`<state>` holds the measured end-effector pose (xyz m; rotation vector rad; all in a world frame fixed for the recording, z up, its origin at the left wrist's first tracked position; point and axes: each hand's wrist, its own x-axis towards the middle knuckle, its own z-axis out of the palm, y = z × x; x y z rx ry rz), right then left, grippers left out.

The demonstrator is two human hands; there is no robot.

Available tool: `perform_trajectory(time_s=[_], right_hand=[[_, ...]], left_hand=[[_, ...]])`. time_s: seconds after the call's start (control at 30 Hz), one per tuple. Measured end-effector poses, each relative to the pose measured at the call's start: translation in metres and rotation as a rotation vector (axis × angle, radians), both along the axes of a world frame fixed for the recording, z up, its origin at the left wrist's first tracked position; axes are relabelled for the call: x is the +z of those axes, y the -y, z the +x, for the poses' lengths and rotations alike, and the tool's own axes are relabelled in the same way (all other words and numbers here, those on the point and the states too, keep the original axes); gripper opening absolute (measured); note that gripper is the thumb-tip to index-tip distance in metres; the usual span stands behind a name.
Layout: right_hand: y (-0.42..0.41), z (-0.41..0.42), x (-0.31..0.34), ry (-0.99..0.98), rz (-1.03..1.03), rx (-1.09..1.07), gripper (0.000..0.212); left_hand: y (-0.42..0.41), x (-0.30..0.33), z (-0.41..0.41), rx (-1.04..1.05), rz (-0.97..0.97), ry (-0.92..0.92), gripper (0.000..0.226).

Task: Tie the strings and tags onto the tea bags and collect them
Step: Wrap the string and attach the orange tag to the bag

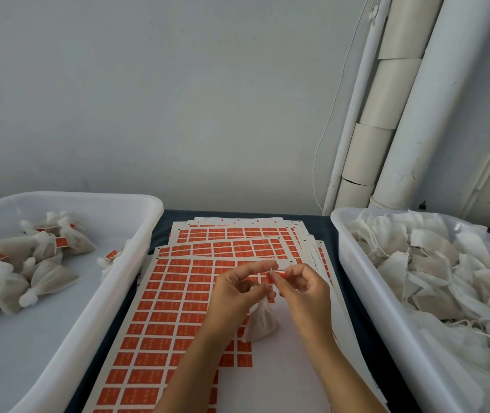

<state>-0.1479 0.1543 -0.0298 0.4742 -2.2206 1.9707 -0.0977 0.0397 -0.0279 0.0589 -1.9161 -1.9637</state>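
Tea bag (261, 321) hangs below both hands, its gathered neck held in the left hand (238, 290), over the top label sheet (160, 317). Right hand (303, 290) pinches an orange tag (278, 273); left fingertips pinch the white string beside it. I note stacked sheets covering a dark table (156, 231), grey wall behind, white pipes (410, 114) at right. Left bin (136, 257) holds tied bags (29, 263); right bin (366, 281) holds untied bags (434, 263).
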Motion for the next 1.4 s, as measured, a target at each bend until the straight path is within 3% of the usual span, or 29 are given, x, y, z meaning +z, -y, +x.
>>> perform_trajectory(time_s=[0.23,0.47,0.63,0.87,1.2,1.4], right_hand=[[0.0033,0.0014,-0.0027,0.131,-0.156,0.0,0.012],[0.0025,0.0016,-0.0006,0.093,-0.176,-0.017,0.013],[0.0022,0.0029,-0.0005,0.091,-0.224,0.012,0.031],[0.0027,0.0025,-0.0027,0.156,-0.237,0.059,0.012],[0.0049,0.0034,-0.0047,0.121,-0.179,0.07,0.018],[0.0081,0.0049,-0.0008,0.148,-0.128,0.145,0.011]], left_hand=[[0.0,-0.0014,-0.001,-0.009,0.0,-0.014,0.031],[-0.0021,-0.0008,0.0005,-0.018,-0.005,-0.038,0.03],[-0.0062,0.0012,0.0014,0.004,0.016,-0.048,0.025],[-0.0069,0.0022,0.0027,-0.005,-0.002,-0.042,0.03],[-0.005,-0.0013,0.0008,-0.002,0.04,-0.08,0.027],[-0.0053,-0.0003,0.0022,-0.025,0.048,-0.122,0.033]])
